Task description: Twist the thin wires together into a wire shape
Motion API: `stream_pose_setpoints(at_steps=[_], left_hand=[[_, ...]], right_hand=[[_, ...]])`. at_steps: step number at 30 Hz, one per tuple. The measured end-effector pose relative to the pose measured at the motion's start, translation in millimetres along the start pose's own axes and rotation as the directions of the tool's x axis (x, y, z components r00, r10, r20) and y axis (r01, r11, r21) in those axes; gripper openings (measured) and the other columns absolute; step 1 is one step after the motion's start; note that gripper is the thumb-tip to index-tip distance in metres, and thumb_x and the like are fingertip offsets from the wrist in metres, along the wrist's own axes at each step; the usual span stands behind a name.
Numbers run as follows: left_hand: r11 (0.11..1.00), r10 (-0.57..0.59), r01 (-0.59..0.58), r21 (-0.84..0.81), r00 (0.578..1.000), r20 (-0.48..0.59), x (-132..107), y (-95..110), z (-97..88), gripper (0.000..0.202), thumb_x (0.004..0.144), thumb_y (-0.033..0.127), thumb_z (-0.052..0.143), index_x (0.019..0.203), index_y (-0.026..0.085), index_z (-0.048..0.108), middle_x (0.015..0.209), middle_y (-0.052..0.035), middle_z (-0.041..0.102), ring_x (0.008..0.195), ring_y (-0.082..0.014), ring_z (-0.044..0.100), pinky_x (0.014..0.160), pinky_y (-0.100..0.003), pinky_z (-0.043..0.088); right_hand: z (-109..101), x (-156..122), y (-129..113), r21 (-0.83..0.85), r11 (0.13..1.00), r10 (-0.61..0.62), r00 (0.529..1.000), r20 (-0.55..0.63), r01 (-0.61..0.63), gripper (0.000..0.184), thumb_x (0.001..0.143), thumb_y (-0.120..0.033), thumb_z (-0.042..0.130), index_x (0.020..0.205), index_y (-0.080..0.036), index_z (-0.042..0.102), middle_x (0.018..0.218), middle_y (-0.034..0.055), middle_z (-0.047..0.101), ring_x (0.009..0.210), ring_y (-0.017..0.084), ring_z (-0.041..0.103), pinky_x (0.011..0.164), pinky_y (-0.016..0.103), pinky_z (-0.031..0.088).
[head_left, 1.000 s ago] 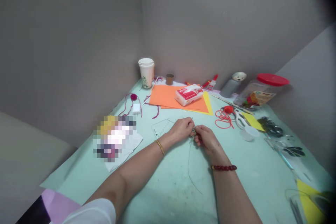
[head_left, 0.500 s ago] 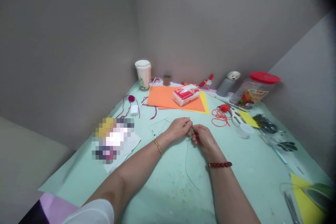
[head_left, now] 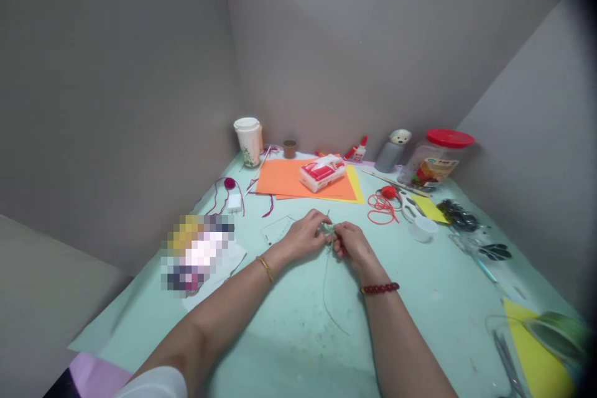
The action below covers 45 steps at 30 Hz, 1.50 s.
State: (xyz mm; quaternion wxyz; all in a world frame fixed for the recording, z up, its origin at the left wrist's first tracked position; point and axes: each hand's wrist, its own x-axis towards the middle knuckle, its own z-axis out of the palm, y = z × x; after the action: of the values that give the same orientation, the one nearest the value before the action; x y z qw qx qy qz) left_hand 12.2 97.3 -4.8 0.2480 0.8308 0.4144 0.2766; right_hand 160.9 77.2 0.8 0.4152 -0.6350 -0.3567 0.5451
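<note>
Near the middle of the table, my left hand (head_left: 305, 235) and my right hand (head_left: 353, 245) meet over a small tangle of pale green cord (head_left: 329, 230). Its exact form is too small to make out. Fingers of my left hand pinch it from the left, and my right fingertips close on its right side. A thin loose end hangs below and curves over the green tabletop (head_left: 289, 336). A clear sheet or ruler (head_left: 275, 230) lies just beyond my left wrist.
Orange paper (head_left: 280, 177) bears a tissue pack (head_left: 323, 173) at the back. To the right are red cord (head_left: 382, 208), white-handled scissors (head_left: 410, 205), a clear cup (head_left: 423, 229) and a red-lidded jar (head_left: 433, 165). A green spool (head_left: 559, 336) and grey scissors (head_left: 507, 360) lie front right.
The view has shifted a little, so most things sit further left. My hands have parted slightly around the green cord, and more of it shows between them.
</note>
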Motion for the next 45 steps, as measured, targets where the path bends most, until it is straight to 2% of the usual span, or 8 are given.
stream_pose_setpoints(at_steps=[4, 10, 15, 20, 26, 35, 40, 45], left_hand=[[0.999, 0.012, -0.014, 0.049, 0.999, 0.036, -1, 6, 5.3, 0.024, 0.084, 0.025, 0.046, 0.105, 0.024, 0.057, 0.11, -0.0018, 0.054, 0.087, -0.0126, 0.056, 0.076, -0.026, 0.045], [0.993, 0.017, -0.023, 0.116, 0.999, 0.047, -2, 7, 4.4, 0.026, 0.087, 0.023, 0.043, 0.109, 0.025, 0.056, 0.112, -0.0027, 0.053, 0.091, -0.0137, 0.056, 0.077, -0.027, 0.046], [0.987, 0.045, -0.053, 0.153, 0.997, 0.055, -2, 6, 2.7, 0.019, 0.086, 0.024, 0.043, 0.098, 0.023, 0.058, 0.114, -0.0026, 0.053, 0.089, -0.0133, 0.056, 0.073, -0.026, 0.046], [0.989, 0.051, -0.061, 0.138, 0.996, 0.078, -2, 6, -0.6, 0.019, 0.082, 0.019, 0.043, 0.094, 0.023, 0.058, 0.119, -0.0029, 0.052, 0.094, -0.0141, 0.056, 0.076, -0.026, 0.046], [0.991, 0.055, -0.068, 0.115, 0.993, 0.105, -1, 8, -2.3, 0.015, 0.08, 0.022, 0.047, 0.092, 0.022, 0.057, 0.118, -0.0037, 0.053, 0.096, -0.0147, 0.056, 0.08, -0.027, 0.046], [0.992, 0.125, -0.126, 0.008, 0.989, 0.075, -1, 0, -0.2, 0.01, 0.084, 0.017, 0.042, 0.084, 0.02, 0.051, 0.099, -0.0016, 0.056, 0.089, -0.0119, 0.054, 0.077, -0.023, 0.043], [0.998, 0.059, -0.061, 0.018, 0.993, 0.106, 2, -2, 3.4, 0.012, 0.085, 0.018, 0.039, 0.086, 0.02, 0.051, 0.082, 0.0004, 0.058, 0.075, -0.0123, 0.052, 0.069, -0.024, 0.04], [0.999, 0.024, -0.022, -0.029, 0.997, 0.076, 3, -1, 4.1, 0.018, 0.086, 0.02, 0.038, 0.096, 0.022, 0.052, 0.086, 0.0009, 0.062, 0.077, -0.013, 0.055, 0.069, -0.024, 0.039]], right_hand=[[0, 1, 0, -0.003, 1.0, 0.008, 1.0, -0.02, -0.008, 0.014, 0.084, -0.014, 0.042, 0.071, -0.017, 0.045, 0.042, -0.0022, 0.045, 0.03, 0.01, 0.039, 0.028, 0.018, 0.029], [1, 0, 0, -0.01, 1.0, -0.002, 1.0, -0.03, 0.002, 0.011, 0.082, -0.015, 0.046, 0.071, -0.016, 0.045, 0.045, -0.0014, 0.048, 0.031, 0.009, 0.04, 0.028, 0.017, 0.03], [1, -2, -1, -0.027, 1.0, -0.01, 0.999, -0.033, 0.009, 0.012, 0.082, -0.014, 0.043, 0.071, -0.017, 0.045, 0.045, -0.0015, 0.049, 0.03, 0.009, 0.04, 0.028, 0.018, 0.029], [1, -2, 0, -0.053, 0.998, -0.014, 1.0, -0.022, 0.013, 0.011, 0.081, -0.014, 0.043, 0.07, -0.017, 0.045, 0.043, -0.0019, 0.047, 0.031, 0.01, 0.04, 0.028, 0.018, 0.03], [1, 1, 2, -0.094, 0.995, -0.023, 0.999, -0.04, 0.019, 0.011, 0.08, -0.017, 0.043, 0.07, -0.018, 0.046, 0.041, -0.0015, 0.047, 0.028, 0.011, 0.038, 0.028, 0.019, 0.028], [2, 0, 3, -0.078, 0.996, -0.041, 0.997, -0.061, 0.036, 0.011, 0.079, -0.021, 0.048, 0.069, -0.018, 0.045, 0.039, -0.0046, 0.041, 0.031, 0.009, 0.035, 0.031, 0.016, 0.025], [2, -2, 1, -0.058, 0.997, -0.046, 0.997, -0.068, 0.042, 0.011, 0.078, -0.022, 0.049, 0.069, -0.018, 0.045, 0.04, -0.0048, 0.041, 0.032, 0.008, 0.034, 0.031, 0.016, 0.024], [2, -2, 0, -0.037, 0.998, -0.046, 0.997, -0.055, 0.044, 0.01, 0.079, -0.025, 0.05, 0.073, -0.018, 0.046, 0.044, -0.0043, 0.044, 0.034, 0.008, 0.035, 0.033, 0.016, 0.025]])
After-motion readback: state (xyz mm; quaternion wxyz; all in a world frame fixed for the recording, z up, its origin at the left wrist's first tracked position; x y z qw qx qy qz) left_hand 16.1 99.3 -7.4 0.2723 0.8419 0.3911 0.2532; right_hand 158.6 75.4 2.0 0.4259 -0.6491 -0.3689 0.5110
